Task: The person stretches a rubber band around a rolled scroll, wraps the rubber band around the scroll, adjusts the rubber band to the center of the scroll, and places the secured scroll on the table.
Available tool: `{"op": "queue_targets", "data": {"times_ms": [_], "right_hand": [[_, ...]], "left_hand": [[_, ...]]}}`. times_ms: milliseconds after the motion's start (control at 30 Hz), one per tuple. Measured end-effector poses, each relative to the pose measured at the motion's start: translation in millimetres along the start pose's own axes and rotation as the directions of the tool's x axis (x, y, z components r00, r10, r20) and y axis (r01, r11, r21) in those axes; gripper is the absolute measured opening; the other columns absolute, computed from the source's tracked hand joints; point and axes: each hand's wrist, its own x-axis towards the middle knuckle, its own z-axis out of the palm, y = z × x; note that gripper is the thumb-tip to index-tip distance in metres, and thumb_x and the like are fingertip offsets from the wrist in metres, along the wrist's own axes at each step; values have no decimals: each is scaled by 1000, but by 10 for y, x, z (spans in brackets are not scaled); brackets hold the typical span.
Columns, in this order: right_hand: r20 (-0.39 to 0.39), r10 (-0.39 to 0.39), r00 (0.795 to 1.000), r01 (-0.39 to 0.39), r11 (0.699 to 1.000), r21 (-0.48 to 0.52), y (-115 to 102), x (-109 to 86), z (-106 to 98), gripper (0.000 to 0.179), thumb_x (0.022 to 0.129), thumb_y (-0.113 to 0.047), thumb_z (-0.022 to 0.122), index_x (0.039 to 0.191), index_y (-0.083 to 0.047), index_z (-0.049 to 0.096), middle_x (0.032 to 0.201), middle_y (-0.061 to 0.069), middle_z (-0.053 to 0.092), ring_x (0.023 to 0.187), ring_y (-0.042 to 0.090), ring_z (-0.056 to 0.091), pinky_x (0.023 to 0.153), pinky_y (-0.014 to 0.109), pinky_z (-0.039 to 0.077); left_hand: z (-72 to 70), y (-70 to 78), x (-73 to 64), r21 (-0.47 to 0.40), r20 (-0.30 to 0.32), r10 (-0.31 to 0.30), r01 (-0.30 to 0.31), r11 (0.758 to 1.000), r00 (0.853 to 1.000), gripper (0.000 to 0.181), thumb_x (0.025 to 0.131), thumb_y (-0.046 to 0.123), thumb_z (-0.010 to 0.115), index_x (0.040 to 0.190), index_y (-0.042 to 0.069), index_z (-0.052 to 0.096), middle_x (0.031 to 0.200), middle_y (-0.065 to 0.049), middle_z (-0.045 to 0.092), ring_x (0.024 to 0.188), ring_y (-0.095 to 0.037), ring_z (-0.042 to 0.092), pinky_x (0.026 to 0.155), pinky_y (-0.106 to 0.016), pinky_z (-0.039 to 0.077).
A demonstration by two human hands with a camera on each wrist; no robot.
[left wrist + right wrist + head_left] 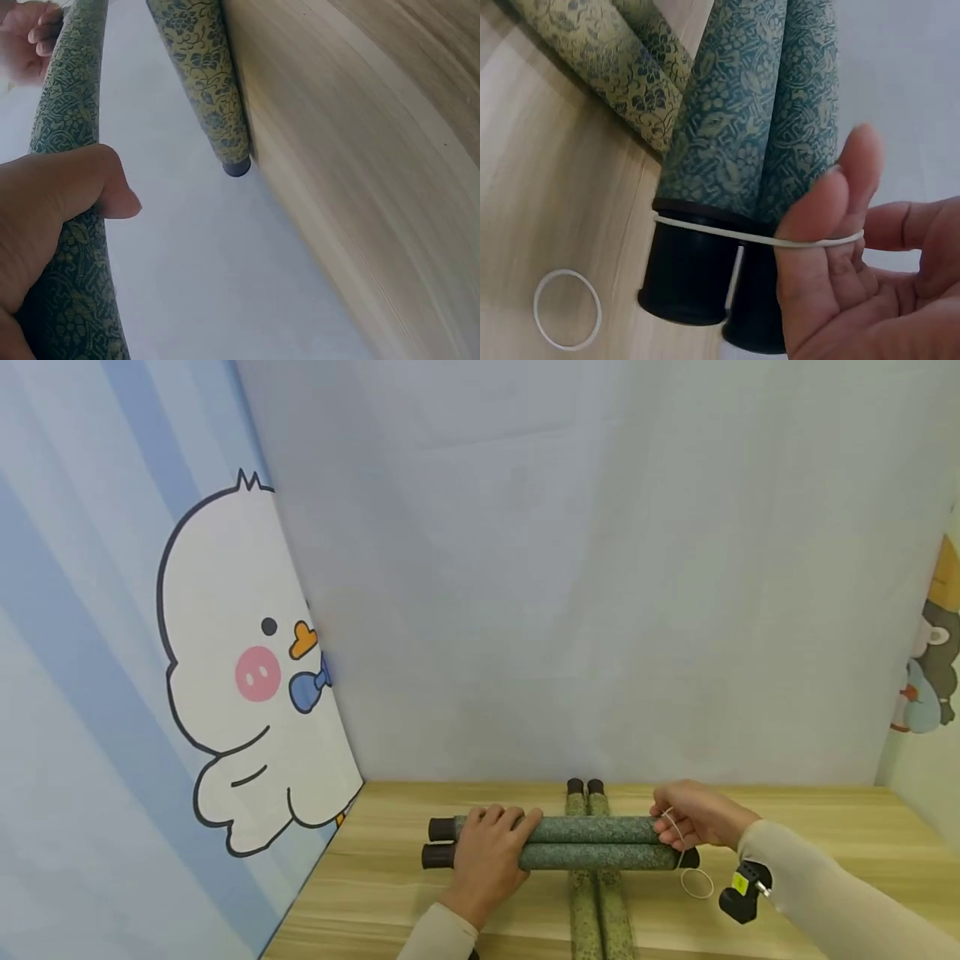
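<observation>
Nearest, the yellow rolls (583, 910) lie side by side on the counter (390, 893). A spare band (535, 307) lies loose by the green rolls (592, 857); a sleeve could brush it away. The green rolls sit across the yellow ones. The left hand (487, 864) is bent over both. If it lets up, they could wobble or slide apart, because round things sit badly on round things. The bent fingers of the right hand (693, 817) hold a white band (697, 226), stretched across two black caps (686, 270). If a finger slips, it could snap back and sting. It could also pop off, since the caps look smooth and the ends are near. Farthest off, the yellow rolls' back ends could swing if bumped.
</observation>
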Motion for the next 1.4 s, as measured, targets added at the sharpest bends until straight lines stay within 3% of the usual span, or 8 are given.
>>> {"op": "queue_targets", "data": {"times_ms": [233,367,467,633,933,1167,1300,1400], "right_hand": [[-37,-39,999,32,984,-176,-13,20,137,21,97,-11,41,98,2,58,66,7,59,51,17,59,51,32,51],[-34,-117,993,109,976,-189,-90,18,254,22,99,-11,41,98,3,58,68,9,59,55,22,63,54,36,54],[-16,-181,983,178,975,-131,-142,4,301,25,102,-12,42,102,6,59,73,10,61,62,23,66,60,36,55],[-24,-225,974,226,974,10,-134,-86,328,30,106,-14,41,111,9,59,84,12,65,72,23,66,68,36,53],[-120,-225,967,241,960,142,-11,-229,417,34,103,-17,45,112,11,63,92,11,70,81,22,70,75,36,56],[-10,-188,982,187,964,189,161,-178,479,45,91,-5,40,127,19,54,109,20,71,95,29,71,83,42,56],[64,-174,983,151,951,271,230,-98,466,67,78,6,34,142,24,33,136,41,50,121,44,59,102,49,49],[95,-158,983,108,910,400,306,-60,453,70,81,6,31,146,27,16,148,48,25,137,55,36,113,54,34]], "left_hand": [[69,67,50,20,-66,38,-36,999,997,80,62,45,97,131,31,61,113,8,66,100,-15,60,88,-37,49],[63,1,77,8,-68,-1,1,1000,998,79,62,42,98,131,30,62,116,6,66,104,-16,61,90,-39,50],[48,-74,76,-26,-45,-91,90,996,995,83,56,41,101,131,29,65,118,5,67,107,-19,62,91,-41,51],[16,-137,72,-139,-6,-223,220,966,975,87,54,36,102,132,25,67,119,0,69,107,-24,64,90,-46,51],[-36,-124,105,-230,19,-299,296,927,954,82,54,33,102,129,23,69,112,-3,70,101,-26,66,84,-49,51],[-96,-136,55,-292,22,-333,325,899,943,83,51,30,103,127,21,70,111,-4,71,97,-27,67,80,-51,50],[-154,-140,58,-296,9,-326,314,902,945,81,51,30,103,125,21,71,109,-4,71,93,-25,68,76,-49,50],[-191,-152,66,-291,1,-323,309,905,946,79,52,28,101,125,21,72,107,-3,72,91,-23,68,73,-48,50]]}}
